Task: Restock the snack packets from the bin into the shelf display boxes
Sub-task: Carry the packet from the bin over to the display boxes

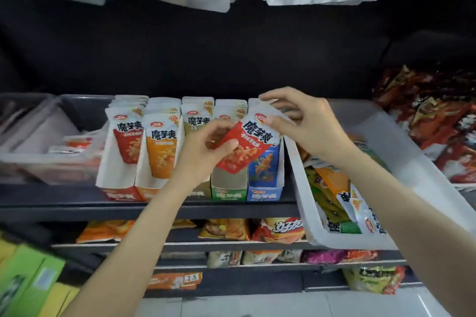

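Here, left to right, is what sits in front of you:

Far left: a grey translucent plastic tray (31, 162) rests on the dark shelf (154, 210), with a few flat packets lying in it.

Display boxes: 5 upright cardboard display boxes stand side by side on that shelf: a red-fronted box (121, 194), an orange-fronted box (148, 193), one mostly hidden behind your forearm, a green-fronted box (228, 193) and a blue-fronted box (265, 192). The red and orange ones are packed with white snack packets; the green one shows bare cardboard low at its front.

Your left hand (206, 154): thumb and fingers curled, pinching the lower left edge of the red-and-white snack packet (244, 149).

The packet: it is tilted, held in front of the green and blue boxes, above their front lips.

Your right hand (306, 123): thumb and fingers pinch the packet's top right corner, while the other fingers reach over the packets at the top of the blue box.

Right: the white plastic bin (386, 141) sits just beside the blue box, tipped toward you, holding mixed green, orange and white packets (334, 195).

Far right: red crinkled snack bags (438, 121) are piled beyond the bin.
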